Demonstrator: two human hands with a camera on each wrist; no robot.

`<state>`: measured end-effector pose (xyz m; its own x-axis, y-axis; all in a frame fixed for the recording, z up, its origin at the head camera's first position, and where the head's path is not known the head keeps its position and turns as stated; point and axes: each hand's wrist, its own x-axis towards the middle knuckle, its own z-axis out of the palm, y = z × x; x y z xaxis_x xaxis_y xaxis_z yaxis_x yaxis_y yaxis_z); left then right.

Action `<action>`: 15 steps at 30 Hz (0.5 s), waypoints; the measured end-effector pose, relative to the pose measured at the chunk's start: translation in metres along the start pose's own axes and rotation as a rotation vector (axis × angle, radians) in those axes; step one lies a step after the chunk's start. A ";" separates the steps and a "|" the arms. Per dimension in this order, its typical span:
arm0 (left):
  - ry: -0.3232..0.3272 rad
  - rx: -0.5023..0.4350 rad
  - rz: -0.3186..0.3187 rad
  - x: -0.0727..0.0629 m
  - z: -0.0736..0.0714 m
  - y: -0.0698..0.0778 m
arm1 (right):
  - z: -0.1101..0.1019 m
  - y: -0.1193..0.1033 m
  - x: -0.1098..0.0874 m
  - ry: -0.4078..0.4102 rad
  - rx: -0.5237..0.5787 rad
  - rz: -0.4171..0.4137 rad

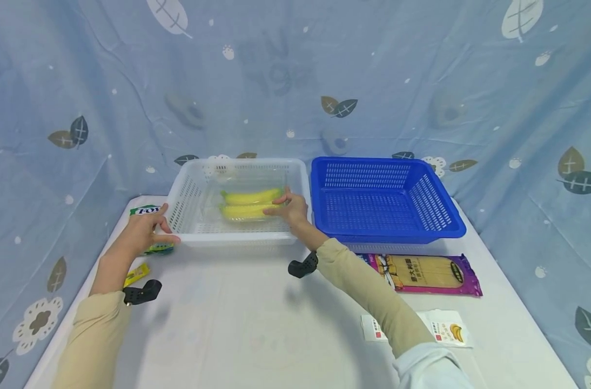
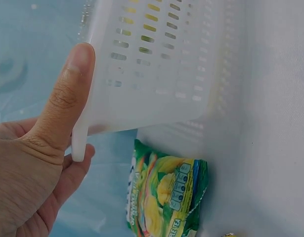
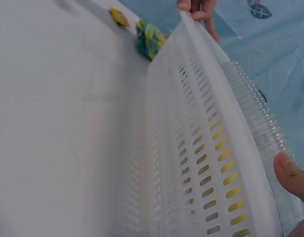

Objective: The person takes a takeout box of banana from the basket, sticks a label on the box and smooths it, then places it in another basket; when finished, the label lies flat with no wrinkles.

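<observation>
A white perforated plastic basket (image 1: 247, 237) stands at the back left of the table. Its front left corner is gripped by my left hand (image 1: 147, 229), with the thumb (image 2: 75, 74) over the rim and the fingers beneath. Inside the basket lies a clear plastic container (image 1: 213, 194) with two yellow bananas (image 1: 249, 210) in it. My right hand (image 1: 295, 212) reaches over the basket's front right and holds the container's right end. In the right wrist view its thumb (image 3: 290, 173) lies by the container's edge; the other fingers are mostly hidden.
A blue basket (image 1: 383, 237) stands right beside the white one. In front of it lie a purple spaghetti pack (image 1: 431, 273) and white packets with a banana picture (image 1: 448, 327). Left of the white basket are a green packet (image 2: 166, 192) and a small yellow packet (image 1: 137, 274).
</observation>
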<state>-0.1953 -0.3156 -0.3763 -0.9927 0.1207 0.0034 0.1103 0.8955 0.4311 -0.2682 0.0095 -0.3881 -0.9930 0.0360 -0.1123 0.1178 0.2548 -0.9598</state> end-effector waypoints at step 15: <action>0.014 0.011 0.020 -0.002 0.000 0.000 | -0.001 0.000 -0.004 0.011 0.058 -0.031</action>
<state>-0.1934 -0.3157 -0.3760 -0.9908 0.1328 0.0251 0.1310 0.8974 0.4213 -0.2646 0.0107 -0.3876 -0.9960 0.0401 -0.0799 0.0864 0.2000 -0.9760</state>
